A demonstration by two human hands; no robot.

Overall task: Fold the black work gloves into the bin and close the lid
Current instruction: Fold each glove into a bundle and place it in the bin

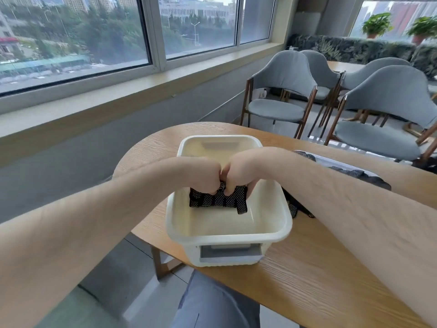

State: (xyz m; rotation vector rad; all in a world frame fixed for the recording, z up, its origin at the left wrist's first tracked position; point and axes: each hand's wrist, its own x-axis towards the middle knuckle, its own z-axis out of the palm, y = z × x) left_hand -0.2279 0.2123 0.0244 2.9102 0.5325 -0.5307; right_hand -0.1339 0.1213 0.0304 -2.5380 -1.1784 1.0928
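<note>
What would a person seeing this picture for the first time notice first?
Most striking are the left hand and right hand, side by side at the centre, both gripping a folded bundle of black dotted gloves inside the open white bin on the wooden table. More black gloves lie to the bin's right, and grey chairs stand behind them.

Your shot's bright, daylight through the wide grey-framed glass windows (75, 36); fisheye bends edges, green potted plants (377, 24) look blurry.

Daylit windows (94, 31); grey chairs (281, 91); wooden table (307, 280).
</note>
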